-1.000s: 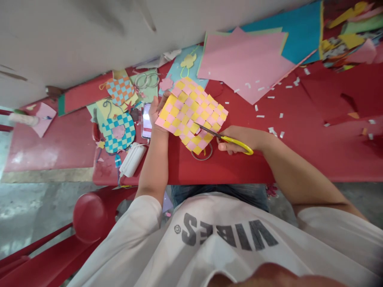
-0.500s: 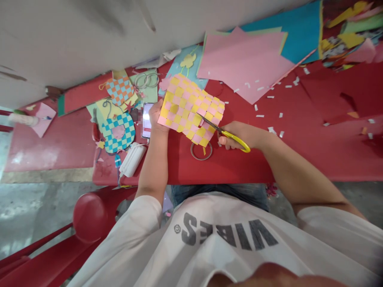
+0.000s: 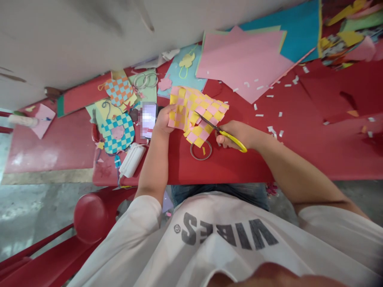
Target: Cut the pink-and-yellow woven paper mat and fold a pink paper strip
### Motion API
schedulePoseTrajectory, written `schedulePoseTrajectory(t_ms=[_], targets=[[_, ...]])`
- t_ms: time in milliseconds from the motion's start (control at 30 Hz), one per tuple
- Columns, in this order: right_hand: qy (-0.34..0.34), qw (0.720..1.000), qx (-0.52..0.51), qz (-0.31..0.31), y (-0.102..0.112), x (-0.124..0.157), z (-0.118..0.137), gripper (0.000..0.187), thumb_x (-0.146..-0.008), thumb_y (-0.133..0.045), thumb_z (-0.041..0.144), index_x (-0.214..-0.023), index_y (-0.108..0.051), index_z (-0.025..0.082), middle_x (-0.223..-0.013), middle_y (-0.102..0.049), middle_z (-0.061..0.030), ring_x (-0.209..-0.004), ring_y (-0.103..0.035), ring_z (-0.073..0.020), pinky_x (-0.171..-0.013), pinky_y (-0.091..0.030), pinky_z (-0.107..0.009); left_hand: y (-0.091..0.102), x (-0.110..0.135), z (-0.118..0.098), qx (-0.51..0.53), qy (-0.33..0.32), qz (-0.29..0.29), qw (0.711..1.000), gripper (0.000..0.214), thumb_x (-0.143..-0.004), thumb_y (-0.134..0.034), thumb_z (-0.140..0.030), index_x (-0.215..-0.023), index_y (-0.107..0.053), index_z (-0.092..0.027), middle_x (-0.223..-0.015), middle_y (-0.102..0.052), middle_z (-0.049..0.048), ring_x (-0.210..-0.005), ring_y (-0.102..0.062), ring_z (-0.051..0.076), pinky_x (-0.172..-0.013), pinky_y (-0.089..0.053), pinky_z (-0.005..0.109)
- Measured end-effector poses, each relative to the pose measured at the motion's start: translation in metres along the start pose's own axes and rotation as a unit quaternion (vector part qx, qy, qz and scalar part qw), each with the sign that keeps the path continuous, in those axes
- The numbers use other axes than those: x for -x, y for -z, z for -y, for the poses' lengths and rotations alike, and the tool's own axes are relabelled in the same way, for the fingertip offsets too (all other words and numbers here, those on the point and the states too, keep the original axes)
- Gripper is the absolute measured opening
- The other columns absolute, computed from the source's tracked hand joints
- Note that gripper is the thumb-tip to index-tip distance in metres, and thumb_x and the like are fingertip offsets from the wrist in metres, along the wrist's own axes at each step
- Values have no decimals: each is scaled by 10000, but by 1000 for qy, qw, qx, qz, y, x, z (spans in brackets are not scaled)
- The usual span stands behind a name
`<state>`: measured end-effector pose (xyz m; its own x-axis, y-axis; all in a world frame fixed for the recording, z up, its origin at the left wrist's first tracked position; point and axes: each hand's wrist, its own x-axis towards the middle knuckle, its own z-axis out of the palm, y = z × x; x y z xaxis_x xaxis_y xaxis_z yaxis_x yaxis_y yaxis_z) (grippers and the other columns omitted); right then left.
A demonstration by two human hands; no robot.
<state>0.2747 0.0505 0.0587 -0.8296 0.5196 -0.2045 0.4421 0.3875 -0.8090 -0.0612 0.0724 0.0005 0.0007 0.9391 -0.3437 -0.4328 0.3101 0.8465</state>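
Note:
My left hand (image 3: 164,119) is closed on the left edge of a pink and yellow woven paper sheet (image 3: 209,107), which is bent near its middle. A cut runs into the sheet from its lower right side. My right hand (image 3: 235,133) grips yellow-handled scissors (image 3: 235,140), whose dark blades lie at that cut and point up and left. Beneath the sheet, a thin ring (image 3: 191,153) rests on the red table (image 3: 239,167), with a small yellow paper piece inside it.
Large pink paper sheets (image 3: 239,59) lie behind the hands, beside a blue sheet (image 3: 299,30). White paper scraps (image 3: 259,115) are scattered to the right. On the left are a phone (image 3: 149,115), a white power bank-like box (image 3: 132,159) and a blue checkered paper craft (image 3: 128,127).
The woven sheet has folded in its middle, and its left part has dropped. My left hand has shifted slightly right with it. My right hand and the scissors have moved slightly left.

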Motion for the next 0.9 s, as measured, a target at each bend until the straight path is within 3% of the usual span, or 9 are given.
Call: schedulePoseTrajectory(t_ms=[167, 400, 900], targets=[[17, 1000, 14, -1, 1, 1, 2, 736, -989, -436, 875, -846, -673, 193, -791, -777, -137, -722, -722, -259, -673, -472, -361, 1, -4, 8, -20, -20, -43, 999, 169, -868, -766, -263, -998, -764, -157, -997, -829, 58, -1293, -779, 330, -1107, -643, 432], [38, 997, 63, -5, 1, 0, 0, 808, -982, -370, 915, -816, -665, 182, -757, -711, -142, -670, -639, -235, -634, -375, -356, 7, -8, 11, -46, -31, -4, 998, 263, -852, -793, -311, -1069, -783, -165, -995, -835, 56, -1234, -799, 308, -1082, -641, 410], [33, 995, 90, -12, 0, 0, 3, 882, -928, -242, 1011, -767, -587, 215, -732, -673, -119, -634, -585, -213, -627, -333, -353, 10, -10, 13, -46, -37, -19, 998, 269, -847, -827, -352, -1044, -790, -174, -984, -834, 43, -1206, -810, 302, -1036, -654, 393]])
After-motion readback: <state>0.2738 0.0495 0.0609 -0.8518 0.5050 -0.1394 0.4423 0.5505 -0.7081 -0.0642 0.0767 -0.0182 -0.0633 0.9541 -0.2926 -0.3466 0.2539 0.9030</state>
